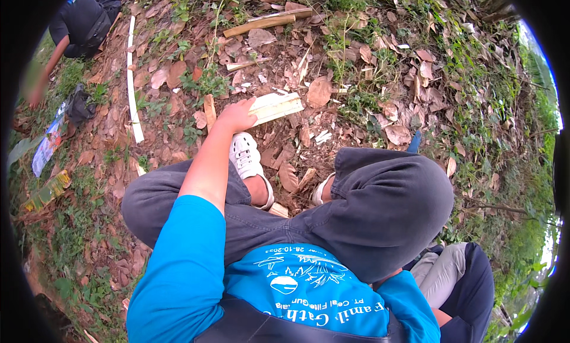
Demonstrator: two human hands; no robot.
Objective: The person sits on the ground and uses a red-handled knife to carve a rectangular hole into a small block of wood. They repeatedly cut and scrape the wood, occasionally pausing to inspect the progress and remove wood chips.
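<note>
My left hand (pixel 236 115) is closed around the near end of a pale, flat split piece of wood (pixel 276 108). The piece points away to the right, just above the leaf-covered ground and beyond my left white clog (pixel 244 156). My right forearm passes behind my bent right knee, and the hand itself is hidden there. Past that knee a narrow blue thing (pixel 414 142) sticks up; its kind and what holds it cannot be made out. Pale wood chips (pixel 323 137) lie on the soil in front of my feet.
A long pale strip (pixel 132 82) lies at the left, and split wood pieces (pixel 261 26) lie ahead. At the far left a person in dark clothes (pixel 86 22) bends near a colourful plastic bag (pixel 48 141). Another person's legs (pixel 454 278) are close on my right.
</note>
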